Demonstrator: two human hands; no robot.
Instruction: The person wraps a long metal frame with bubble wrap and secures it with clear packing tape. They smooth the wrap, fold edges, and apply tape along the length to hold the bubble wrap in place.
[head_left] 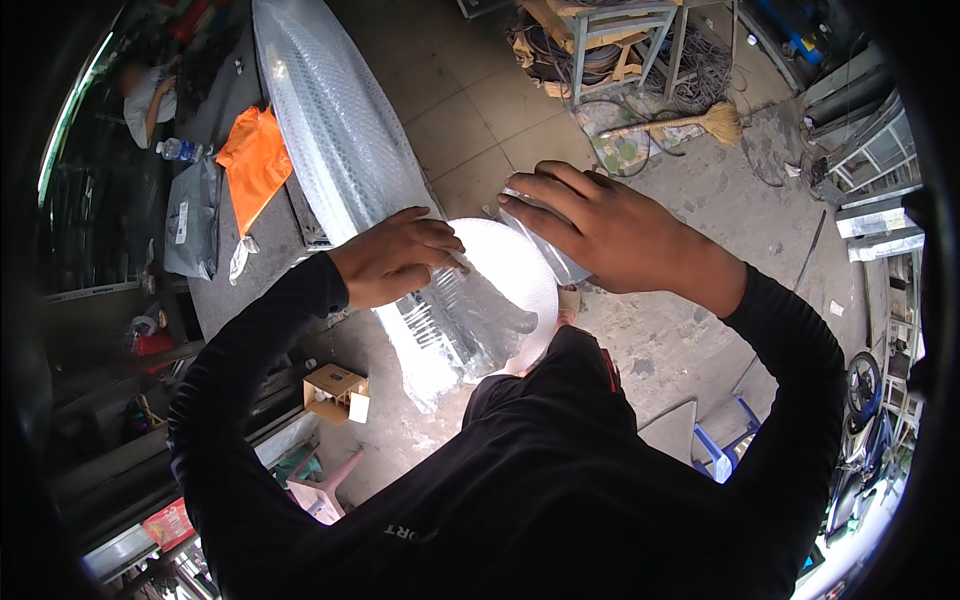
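Observation:
A long bundle in clear bubble wrap [340, 110] runs from the far left toward me, its near end loose and crumpled. My left hand [400, 257] is closed on the wrap near that end, thumb and bent fingers against the plastic. Beside it my right hand [610, 225] has its fingers curled over a clear, shiny roll [545, 240], which looks like packing tape; the palm hides part of it. Under both lies a white, rounded sheet or disc [535, 285], partly covered by clear plastic film [470, 320].
An orange bag [253, 160] and a grey plastic packet [192, 220] lie on the grey surface at left, near a water bottle [180, 150]. A cardboard box [335, 392] sits lower left. A straw broom [715, 123] and metal frames [870, 140] are at right. Another person [150, 100] is far left.

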